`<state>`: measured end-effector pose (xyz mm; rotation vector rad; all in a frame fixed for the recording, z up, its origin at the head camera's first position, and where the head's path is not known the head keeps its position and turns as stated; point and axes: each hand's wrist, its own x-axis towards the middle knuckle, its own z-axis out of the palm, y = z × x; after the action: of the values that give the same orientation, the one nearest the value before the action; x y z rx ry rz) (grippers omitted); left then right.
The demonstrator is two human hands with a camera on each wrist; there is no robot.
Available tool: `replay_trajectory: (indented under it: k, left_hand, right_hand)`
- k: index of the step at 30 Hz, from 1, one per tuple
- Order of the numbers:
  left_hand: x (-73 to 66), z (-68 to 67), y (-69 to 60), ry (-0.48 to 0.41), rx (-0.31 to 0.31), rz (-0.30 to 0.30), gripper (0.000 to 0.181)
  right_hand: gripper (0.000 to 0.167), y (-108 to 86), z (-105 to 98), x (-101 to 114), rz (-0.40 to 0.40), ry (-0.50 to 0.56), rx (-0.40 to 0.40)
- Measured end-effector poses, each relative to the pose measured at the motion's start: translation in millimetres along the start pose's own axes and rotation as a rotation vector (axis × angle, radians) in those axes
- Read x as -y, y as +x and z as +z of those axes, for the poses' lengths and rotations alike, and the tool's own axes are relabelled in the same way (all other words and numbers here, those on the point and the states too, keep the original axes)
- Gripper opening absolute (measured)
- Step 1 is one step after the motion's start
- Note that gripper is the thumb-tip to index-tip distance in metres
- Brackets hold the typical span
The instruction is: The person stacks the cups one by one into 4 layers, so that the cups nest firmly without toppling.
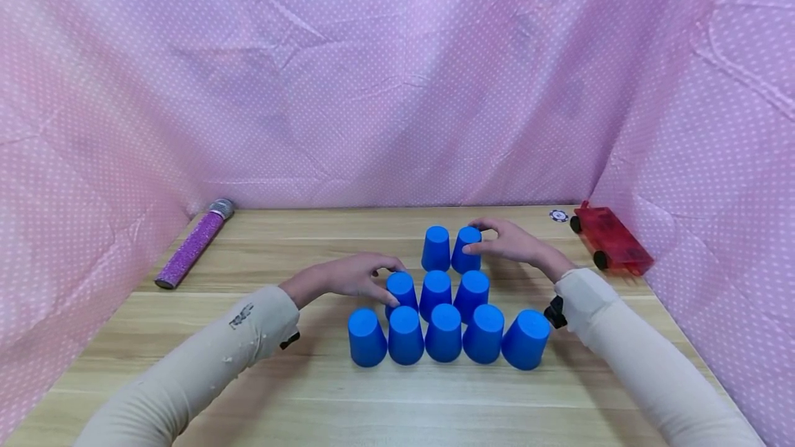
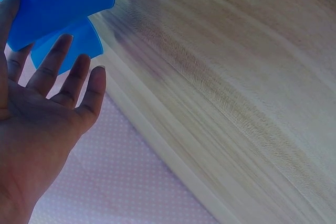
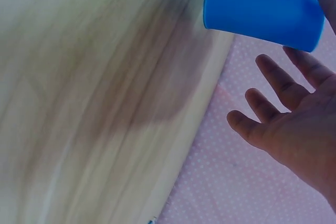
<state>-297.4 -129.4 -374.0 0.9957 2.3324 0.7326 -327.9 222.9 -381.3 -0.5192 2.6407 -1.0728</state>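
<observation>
Blue cups stand upside down on the table in rows. Two are at the back, three in the middle, and several in a front row [image 1: 444, 334]. My left hand [image 1: 362, 276] holds the left cup of the middle row [image 1: 400, 287] between thumb and index finger, its other fingers spread, as the left wrist view shows. With thumb and index finger, my right hand [image 1: 511, 241] pinches the right cup of the back row [image 1: 467, 261]. The other back cup [image 1: 436, 248] stands just left of it. In the right wrist view the remaining fingers [image 3: 283, 85] are extended off the cup.
A purple glittery microphone [image 1: 197, 243] lies at the table's left edge. On the far right sit a red toy vehicle [image 1: 615, 236] with black wheels and a poker chip [image 1: 558, 215]. Pink dotted cloth [image 1: 397, 88] hangs around the wooden table [image 1: 298, 392].
</observation>
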Motion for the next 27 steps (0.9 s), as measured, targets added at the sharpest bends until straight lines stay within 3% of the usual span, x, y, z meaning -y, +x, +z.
replay_trajectory:
  k: [5, 11, 17, 27]
  left_hand:
    - [0.6, 0.8, -0.2, 0.011, 0.004, 0.003, 0.045]
    - [0.9, -0.4, 0.6, 0.014, 0.002, 0.002, 0.047]
    - [1.2, -1.2, 1.7, 0.024, 0.009, -0.008, 0.049]
    - [0.2, -1.5, 1.5, 0.012, 0.008, -0.013, 0.045]
  right_hand:
    - [0.071, -15.8, -7, 6, -0.007, -0.068, -0.097]
    - [0.054, -45.6, -17, 22, -0.073, -0.098, -0.163]
    - [0.041, -71.2, -9, 29, -0.121, -0.139, -0.057]
    - [0.059, -75.2, 10, 29, -0.137, -0.074, 0.128]
